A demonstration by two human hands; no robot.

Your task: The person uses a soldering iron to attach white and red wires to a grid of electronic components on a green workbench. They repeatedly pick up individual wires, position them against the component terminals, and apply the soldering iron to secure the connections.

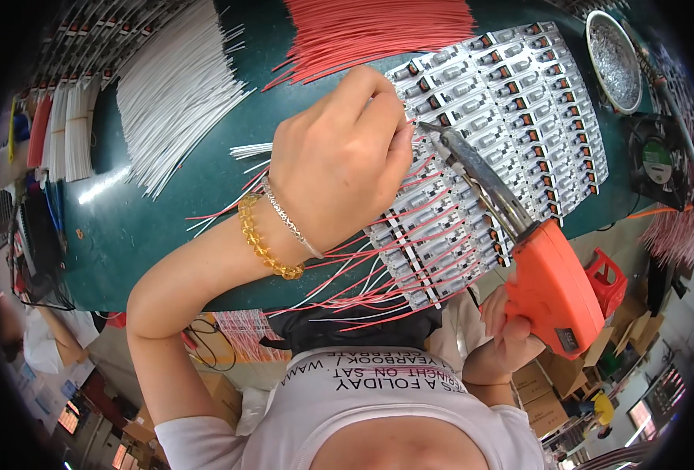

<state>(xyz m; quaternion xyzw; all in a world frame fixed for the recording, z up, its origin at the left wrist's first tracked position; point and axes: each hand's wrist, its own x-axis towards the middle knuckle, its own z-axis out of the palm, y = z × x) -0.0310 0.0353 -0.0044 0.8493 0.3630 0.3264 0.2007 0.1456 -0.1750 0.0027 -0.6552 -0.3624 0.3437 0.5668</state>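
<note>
My left hand (pixel 339 149) is closed in a pinch over the panel of small circuit boards (pixel 511 102). Between its thumb and fingertips is a thin red wire, of which only a short end shows. Lower on the right, my right hand (pixel 511 333) grips an orange-red soldering gun (pixel 554 286). The gun's long metal tip (pixel 488 176) slants up to the left and ends just beside my left fingertips, at the board. Red and white wires (pixel 362 290) stick out from the panel's near-left rows, and my left wrist hides part of them.
Bundles of white wires (pixel 178 94) and red wires (pixel 378 35) lie at the back of the green table (pixel 100 235). A round metal bowl (pixel 613 63) stands far right, above a black fan (pixel 656 160). More wired panels fill the back left. Cardboard boxes (pixel 547 399) sit below on the right.
</note>
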